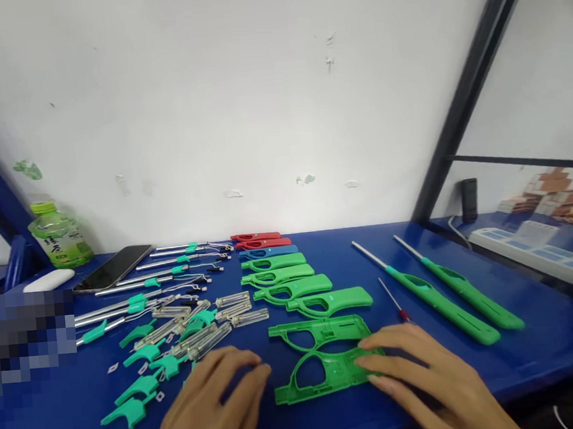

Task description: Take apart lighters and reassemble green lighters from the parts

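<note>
Two green lighter shell halves lie with their hollow insides up: the nearer half (329, 375) and the farther half (342, 331). My right hand (423, 375) has its fingers stretched apart over the right end of the nearer half, the fingertips touching it. To the left, my left hand (216, 398) is bent with a gap between thumb and forefinger, and nothing shows in it. It is beside the clear fuel tanks (210, 343) and teal triggers (146, 352). Two green long-necked lighters (445, 304) lie at the right, with a red-handled screwdriver (400, 308) beside them.
Several more shells (292, 287) in green, blue and red form a column toward the wall. Metal lighter tubes with wires (147, 278) lie at the left. Behind them are a phone (115, 267), a white case (48, 281) and a green bottle (60, 235). A power strip (538, 254) sits far right.
</note>
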Demonstrator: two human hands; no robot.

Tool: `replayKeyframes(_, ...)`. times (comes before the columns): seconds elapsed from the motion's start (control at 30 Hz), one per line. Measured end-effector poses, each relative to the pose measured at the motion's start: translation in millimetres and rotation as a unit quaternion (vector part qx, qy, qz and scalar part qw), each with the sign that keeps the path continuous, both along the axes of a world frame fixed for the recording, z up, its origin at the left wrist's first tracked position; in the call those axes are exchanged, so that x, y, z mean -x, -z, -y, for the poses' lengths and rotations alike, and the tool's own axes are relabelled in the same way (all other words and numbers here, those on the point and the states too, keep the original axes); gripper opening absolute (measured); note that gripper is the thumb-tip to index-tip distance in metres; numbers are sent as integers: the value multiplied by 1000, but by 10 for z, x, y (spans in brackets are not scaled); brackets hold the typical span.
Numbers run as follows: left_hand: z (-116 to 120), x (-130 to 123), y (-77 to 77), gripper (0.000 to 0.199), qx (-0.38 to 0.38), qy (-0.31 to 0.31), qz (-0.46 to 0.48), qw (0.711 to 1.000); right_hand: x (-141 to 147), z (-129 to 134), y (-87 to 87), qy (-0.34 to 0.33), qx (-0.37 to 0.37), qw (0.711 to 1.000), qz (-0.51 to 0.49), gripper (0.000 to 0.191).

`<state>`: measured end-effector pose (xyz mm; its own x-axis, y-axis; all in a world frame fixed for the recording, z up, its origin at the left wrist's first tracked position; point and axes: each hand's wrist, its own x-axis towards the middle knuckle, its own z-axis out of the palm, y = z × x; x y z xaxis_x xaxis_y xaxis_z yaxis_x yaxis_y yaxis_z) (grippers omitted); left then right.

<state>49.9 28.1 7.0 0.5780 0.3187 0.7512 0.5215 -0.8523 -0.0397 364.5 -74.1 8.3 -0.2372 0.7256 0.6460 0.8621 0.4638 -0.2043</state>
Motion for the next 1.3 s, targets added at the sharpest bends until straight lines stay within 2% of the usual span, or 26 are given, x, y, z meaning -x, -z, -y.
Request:
replayKeyframes(0.13, -195, 203, -108, 23, -1, -115, 25, 993, -17, -105, -58, -3, -12, 1000, -7, 23)
replayKeyframes(0.3, -497, 660, -240, 41, 38, -265, -78, 960, 17, -251, -125, -17, 0, 1000, 17, 29)
replayKeyframes(0.5, -808, 1168, -411, 44, 64, -356, -128, 923, -95, -397, -131, -32, 0, 998, 48, 28)
replayKeyframes(0.63, -942, 1368, -361, 45, 80, -379, -132, 913, -217, -449, -131, -23, 4, 999, 48, 27)
replayKeyframes(0.73, -955, 1447, -335, 43, 99, -379, -137, 910, -258, -402, -83, -10, 17, 999, 38, 25)
replayKeyframes(0.93, -869, 1467, -451, 49, 159, -369, -151, 903, -204, -175, 15, 5, 111, 993, 38, 31)
replayKeyframes(1.1, -976, 1494, -500, 44, 229, -365, -160, 888, -156, -55, -4, 37, 175, 983, 37, 30)
replayKeyframes(1.2, -1018, 1516, -504, 43, 263, -358, -165, 881, -141, -30, -28, 31, 177, 983, 39, 28)
replayKeyframes(1.3, -999, 1533, -505, 41, 282, -342, -166, 881, -161, -25, -47, 17, 146, 989, 14, 24)
